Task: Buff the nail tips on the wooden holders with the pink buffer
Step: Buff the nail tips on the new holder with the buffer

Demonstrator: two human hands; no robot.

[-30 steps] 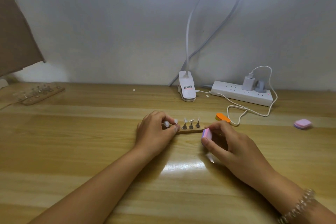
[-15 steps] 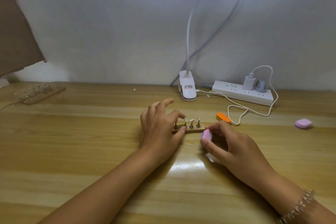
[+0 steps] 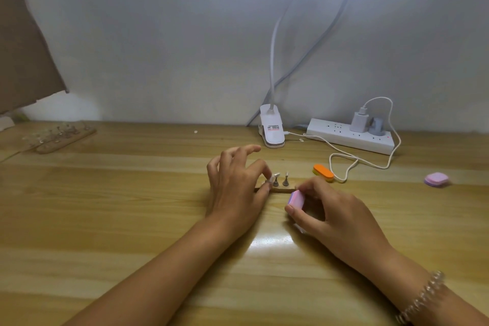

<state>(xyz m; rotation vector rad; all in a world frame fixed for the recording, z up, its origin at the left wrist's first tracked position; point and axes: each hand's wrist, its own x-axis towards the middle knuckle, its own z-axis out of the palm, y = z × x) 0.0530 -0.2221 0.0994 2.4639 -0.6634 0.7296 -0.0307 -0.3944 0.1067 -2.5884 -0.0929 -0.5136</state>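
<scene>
A small wooden holder (image 3: 281,189) lies at the middle of the table with nail tips on grey pegs (image 3: 285,180). My left hand (image 3: 235,185) covers the holder's left end, thumb and forefinger pinched on a peg with its nail tip (image 3: 269,179), other fingers raised. My right hand (image 3: 330,216) holds the pink buffer (image 3: 296,200) just right of and in front of the holder, apart from the nail tips.
A second wooden holder (image 3: 62,136) with nail tips lies far left. An orange buffer (image 3: 323,172), a white cable (image 3: 352,161), a power strip (image 3: 349,136) and a lamp clamp (image 3: 272,130) sit behind. Another pink buffer (image 3: 436,179) lies at right.
My left hand has slid right along the holder, spread its outer fingers, and pinched a peg nearer the middle. My right hand with the buffer has barely moved.
</scene>
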